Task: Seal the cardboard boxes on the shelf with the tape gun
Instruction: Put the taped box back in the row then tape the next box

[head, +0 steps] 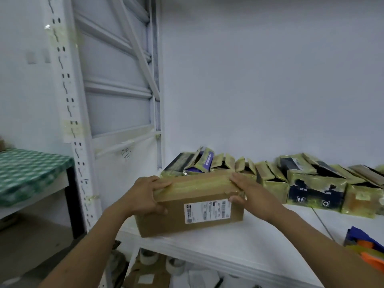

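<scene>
A brown cardboard box (166, 217) sits on the front part of a flat white shelf (259, 235). It is shaped like a brick and has a white paper label (207, 210) on its front. Shiny tape (197, 183) runs along its top. The left hand (143, 196) has its grip closed on the left end of the box, fingers on top and thumb on the front. The right hand (249, 194) has its grip closed on the right end the same way. Behind the box stands a row of other boxes (315, 190) wrapped in crinkly yellowish tape. A blue and orange tape gun (365, 244) lies on the shelf at the far right. Round tape rolls (148, 256) sit under the shelf. At the left is a bench (31, 173) with a green checked cover.
</scene>
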